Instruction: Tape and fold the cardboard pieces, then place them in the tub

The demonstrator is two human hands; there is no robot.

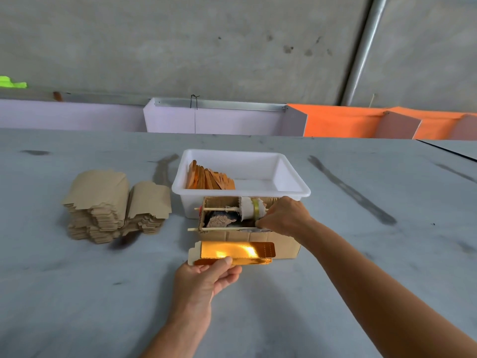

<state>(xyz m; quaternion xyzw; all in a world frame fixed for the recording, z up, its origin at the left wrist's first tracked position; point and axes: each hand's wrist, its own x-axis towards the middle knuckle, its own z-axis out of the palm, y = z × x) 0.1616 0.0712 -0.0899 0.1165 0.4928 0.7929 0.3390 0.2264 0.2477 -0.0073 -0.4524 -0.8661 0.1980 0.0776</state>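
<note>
Gold cardboard piece (pixel 232 251) pinched at its near-left edge by left hand (pixel 206 277), thumb on top, fingers curled under. Just beyond it, right hand (pixel 284 215) pinches tape at roll (pixel 251 208) in cardboard dispenser box (pixel 247 228). White tub (pixel 291 177) behind, folded pieces (pixel 209 179) inside. Flat stack (pixel 108 208) well left.

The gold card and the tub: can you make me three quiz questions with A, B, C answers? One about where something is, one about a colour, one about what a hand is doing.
1. Where is the flat cardboard stack?
A. left of the tub
B. inside the tub
C. right of the tub

2. What colour is the tub?
A. green
B. white
C. black

3. What is the left hand doing?
A. resting flat
B. pointing
C. pinching the gold card

Answers: A, the stack sits on the table left of the tub; B, its walls are white; C, the thumb presses on the card's edge.
</note>
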